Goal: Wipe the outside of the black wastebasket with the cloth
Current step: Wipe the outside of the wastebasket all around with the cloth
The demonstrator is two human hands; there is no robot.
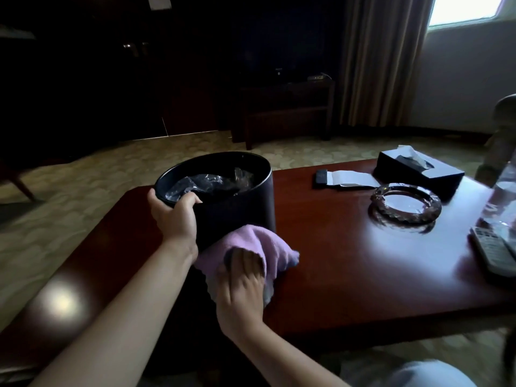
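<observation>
Right hand (241,286) presses cloth (259,247); wastebasket (237,210) on table (349,261).

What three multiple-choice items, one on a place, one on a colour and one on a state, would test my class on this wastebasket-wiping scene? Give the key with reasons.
1. Where does the black wastebasket stand?
A. on the carpet
B. on the wooden table
C. on a chair

2. What colour is the cloth?
A. lilac
B. green
C. white

3. What is the left hand doing?
A. lying flat on the table
B. holding the tissue box
C. gripping the wastebasket's rim

Key:
1 B, its base rests on the reddish tabletop.
2 A, the cloth under the right hand is pale purple.
3 C, the fingers curl over the rim while the thumb stays outside.
</observation>
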